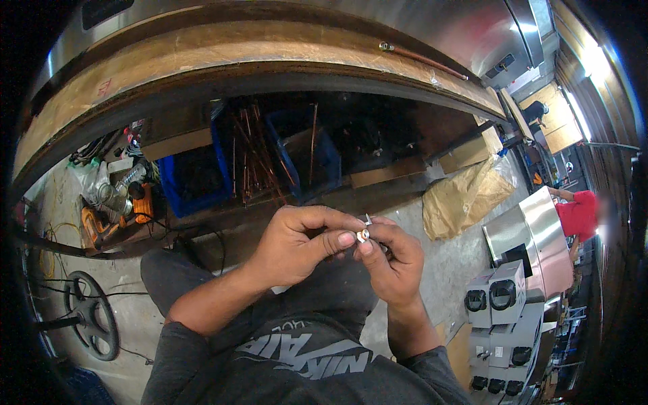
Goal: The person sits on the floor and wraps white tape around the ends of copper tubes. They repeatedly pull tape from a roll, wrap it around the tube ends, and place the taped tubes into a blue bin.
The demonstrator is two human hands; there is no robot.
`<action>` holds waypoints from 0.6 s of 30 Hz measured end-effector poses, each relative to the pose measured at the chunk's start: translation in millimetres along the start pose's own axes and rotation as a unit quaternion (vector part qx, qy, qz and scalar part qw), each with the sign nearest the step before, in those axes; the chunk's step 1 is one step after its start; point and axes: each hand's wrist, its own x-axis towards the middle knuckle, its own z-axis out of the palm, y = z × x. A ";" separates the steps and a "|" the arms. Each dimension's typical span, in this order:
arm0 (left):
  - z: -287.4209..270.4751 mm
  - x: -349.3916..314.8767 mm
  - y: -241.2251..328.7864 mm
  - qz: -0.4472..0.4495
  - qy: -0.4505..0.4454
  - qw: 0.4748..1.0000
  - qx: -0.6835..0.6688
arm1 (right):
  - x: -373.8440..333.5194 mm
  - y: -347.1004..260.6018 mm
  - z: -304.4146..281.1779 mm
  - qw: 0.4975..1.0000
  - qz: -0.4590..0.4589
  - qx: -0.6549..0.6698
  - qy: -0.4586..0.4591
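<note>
My left hand (293,244) and my right hand (397,262) meet in front of my torso, fingertips almost touching. Pinched between both thumbs and forefingers is a small fitting (363,235) with a copper-coloured ring and a whitish part; its exact kind is too small to make out. A thin pale tip (368,219) sticks up just above it, between the fingers. The curled fingers of my right hand hide whatever lies behind them. Beyond the hands, thin copper tubes (253,158) stand under the bench.
A wooden workbench (223,50) curves across the far side, with a copper pipe (428,61) on it. Beneath stand blue bins (192,182), and orange power tools (101,226) lie at left. Right are a brown paper bag (466,196), stacked grey units (506,290) and a person in red (577,216).
</note>
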 end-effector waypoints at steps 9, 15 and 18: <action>-1.9 2.8 1.8 0.078 -0.002 0.984 0.160 | 2.9 1.3 0.0 0.997 -0.062 -0.054 0.010; -13.9 7.9 3.5 -0.006 -0.098 0.994 0.040 | 3.9 -5.3 1.1 0.983 -0.130 -0.131 -0.019; -18.1 9.5 11.0 -0.104 -0.131 0.986 -0.004 | 6.8 -5.5 -1.7 0.976 -0.141 -0.162 -0.044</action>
